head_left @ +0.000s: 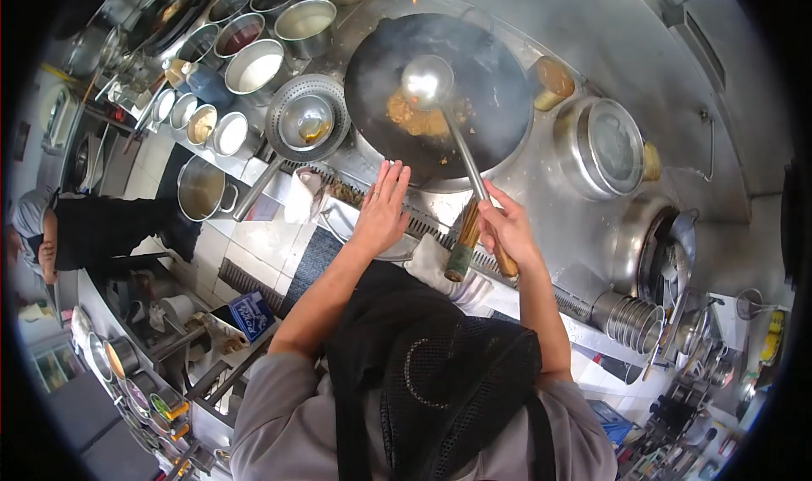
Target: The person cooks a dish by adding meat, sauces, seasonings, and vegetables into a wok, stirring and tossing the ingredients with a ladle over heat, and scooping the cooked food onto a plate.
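My right hand is closed round the handle of a long metal ladle. The ladle's round bowl is over brown food inside a large black wok, with steam or smoke rising from it. My left hand is held flat with its fingers stretched out near the wok's front edge, holding nothing. A bamboo brush with a green-wrapped end lies just left of my right hand, beside a pale cloth.
A perforated strainer with a small bowl in it is left of the wok. Several seasoning containers stand beyond. A lidded pot is at right. Another person stands at far left. A small flame burns behind the wok.
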